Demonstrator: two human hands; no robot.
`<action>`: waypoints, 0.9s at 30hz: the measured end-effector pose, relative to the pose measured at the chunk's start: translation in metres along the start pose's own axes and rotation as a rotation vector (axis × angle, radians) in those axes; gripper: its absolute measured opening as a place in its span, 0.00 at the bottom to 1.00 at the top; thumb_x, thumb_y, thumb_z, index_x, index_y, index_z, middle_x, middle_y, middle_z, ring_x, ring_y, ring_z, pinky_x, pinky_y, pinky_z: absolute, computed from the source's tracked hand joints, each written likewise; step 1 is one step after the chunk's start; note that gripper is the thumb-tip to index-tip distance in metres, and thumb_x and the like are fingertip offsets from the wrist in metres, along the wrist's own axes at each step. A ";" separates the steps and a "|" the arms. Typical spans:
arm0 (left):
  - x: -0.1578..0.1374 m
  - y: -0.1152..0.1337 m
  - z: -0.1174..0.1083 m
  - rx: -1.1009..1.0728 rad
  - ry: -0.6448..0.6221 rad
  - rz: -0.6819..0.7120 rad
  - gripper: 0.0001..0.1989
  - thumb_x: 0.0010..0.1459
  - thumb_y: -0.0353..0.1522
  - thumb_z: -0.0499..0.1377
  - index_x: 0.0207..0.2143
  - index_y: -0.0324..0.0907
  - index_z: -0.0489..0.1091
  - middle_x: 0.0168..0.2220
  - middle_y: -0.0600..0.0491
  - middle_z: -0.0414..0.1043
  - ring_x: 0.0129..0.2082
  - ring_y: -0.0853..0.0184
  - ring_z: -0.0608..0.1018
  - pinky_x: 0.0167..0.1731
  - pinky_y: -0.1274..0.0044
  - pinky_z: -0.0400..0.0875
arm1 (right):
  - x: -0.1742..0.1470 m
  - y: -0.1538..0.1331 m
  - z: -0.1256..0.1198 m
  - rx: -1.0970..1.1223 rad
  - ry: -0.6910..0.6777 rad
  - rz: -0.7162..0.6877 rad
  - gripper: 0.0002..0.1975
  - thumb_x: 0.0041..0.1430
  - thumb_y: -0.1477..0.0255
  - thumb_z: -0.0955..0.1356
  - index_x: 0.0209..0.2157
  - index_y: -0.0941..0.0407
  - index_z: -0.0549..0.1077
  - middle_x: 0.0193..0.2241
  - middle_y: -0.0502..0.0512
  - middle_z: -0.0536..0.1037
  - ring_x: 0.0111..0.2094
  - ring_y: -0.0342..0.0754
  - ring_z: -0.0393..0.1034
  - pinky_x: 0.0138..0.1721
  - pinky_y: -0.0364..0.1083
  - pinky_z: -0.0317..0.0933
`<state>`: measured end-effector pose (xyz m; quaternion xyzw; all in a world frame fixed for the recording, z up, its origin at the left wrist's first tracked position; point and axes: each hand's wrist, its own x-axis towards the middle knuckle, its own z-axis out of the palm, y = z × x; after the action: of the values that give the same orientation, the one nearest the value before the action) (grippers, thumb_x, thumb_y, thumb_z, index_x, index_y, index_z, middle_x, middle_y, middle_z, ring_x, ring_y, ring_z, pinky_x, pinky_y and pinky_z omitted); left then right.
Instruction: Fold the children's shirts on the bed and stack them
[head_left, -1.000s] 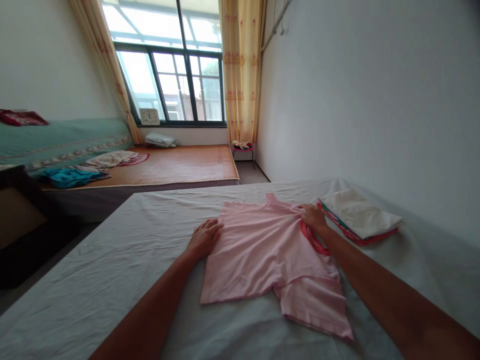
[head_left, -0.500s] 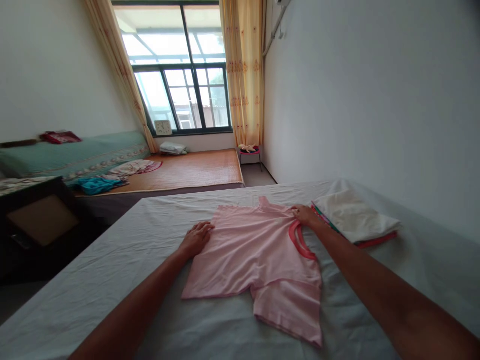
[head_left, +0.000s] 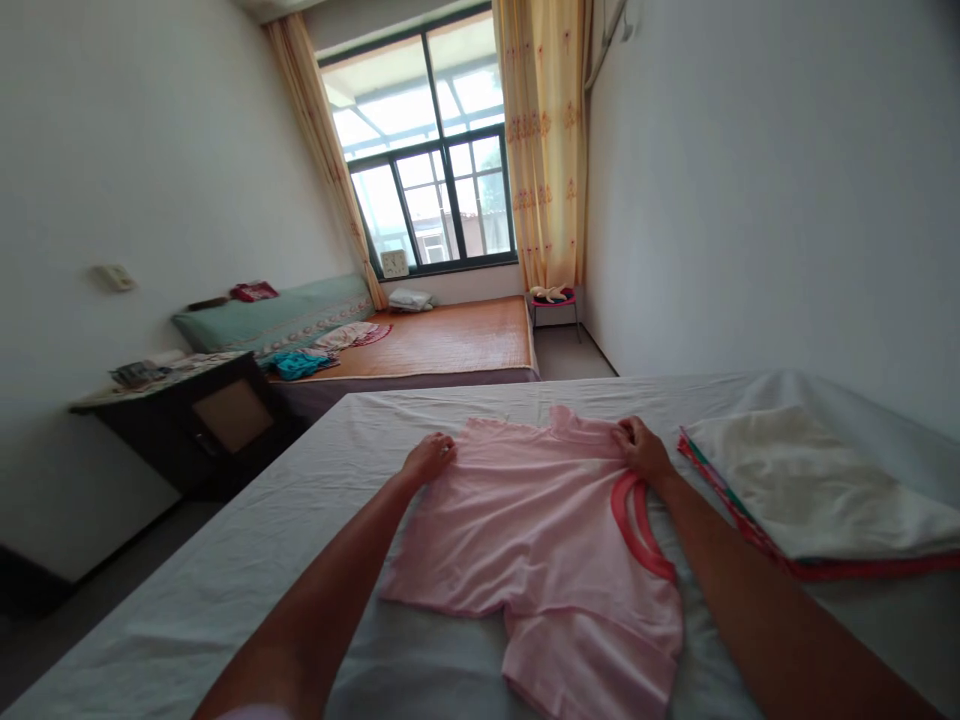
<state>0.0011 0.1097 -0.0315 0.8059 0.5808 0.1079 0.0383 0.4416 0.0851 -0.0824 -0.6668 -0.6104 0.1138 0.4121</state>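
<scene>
A pink T-shirt (head_left: 525, 520) with a red neckband lies spread sideways on a pale bedsheet (head_left: 285, 520), its collar toward the right. My left hand (head_left: 430, 458) is closed at the shirt's far left edge, fingertips pinching the fabric. At the far right shoulder, above the neckband, my right hand (head_left: 641, 448) grips the cloth between thumb and fingers. Soft creases run across the shirt between both hands. One sleeve points toward me; the other, at the far side, is partly bunched.
A folded cream cloth with red trim (head_left: 817, 490) lies right of my right forearm, near the wall. Beyond the bed's far edge stand a second bed with a brown mat (head_left: 457, 335), a dark cabinet (head_left: 225, 415) at left and a small stool (head_left: 553, 298).
My view has turned, so the room sits further right in it. Both hands have closed on the shirt's far edge, the left one from lying flatter on the fabric.
</scene>
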 end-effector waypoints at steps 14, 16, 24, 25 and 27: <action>0.088 0.022 0.015 -0.066 0.104 -0.078 0.13 0.58 0.33 0.53 0.41 0.49 0.75 0.42 0.50 0.71 0.42 0.63 0.75 0.41 0.76 0.67 | -0.002 -0.020 -0.012 0.132 -0.022 -0.313 0.21 0.49 0.79 0.59 0.39 0.52 0.78 0.43 0.51 0.78 0.48 0.49 0.70 0.53 0.49 0.61; 0.083 0.015 0.005 -0.088 0.193 -0.090 0.14 0.60 0.32 0.50 0.43 0.47 0.74 0.44 0.50 0.69 0.43 0.64 0.74 0.43 0.76 0.66 | 0.003 -0.031 -0.012 0.075 0.058 -0.362 0.24 0.49 0.81 0.58 0.43 0.52 0.76 0.47 0.51 0.76 0.52 0.48 0.67 0.56 0.49 0.58; 0.028 0.005 -0.020 -0.192 0.212 0.025 0.19 0.53 0.26 0.57 0.48 0.43 0.72 0.46 0.48 0.69 0.48 0.63 0.72 0.50 0.75 0.64 | -0.013 -0.050 -0.024 -0.512 -0.104 -0.321 0.27 0.51 0.83 0.60 0.52 0.54 0.71 0.61 0.57 0.61 0.58 0.57 0.57 0.53 0.57 0.60; 0.012 0.005 -0.025 -0.234 0.144 0.107 0.17 0.53 0.28 0.57 0.46 0.43 0.73 0.46 0.48 0.69 0.47 0.63 0.72 0.50 0.74 0.64 | -0.022 -0.048 -0.032 -0.526 -0.124 -0.314 0.26 0.52 0.82 0.60 0.52 0.54 0.72 0.61 0.58 0.61 0.58 0.58 0.57 0.53 0.59 0.59; -0.027 0.004 -0.038 -0.361 -0.077 0.309 0.13 0.56 0.32 0.56 0.43 0.44 0.75 0.45 0.50 0.71 0.45 0.64 0.73 0.50 0.74 0.65 | -0.045 -0.047 -0.054 -0.458 -0.191 -0.321 0.24 0.53 0.80 0.61 0.52 0.53 0.71 0.59 0.59 0.64 0.58 0.57 0.58 0.54 0.60 0.57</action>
<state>-0.0122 0.0805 0.0031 0.8688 0.4201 0.1835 0.1870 0.4327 0.0183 -0.0312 -0.6238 -0.7538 -0.0313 0.2041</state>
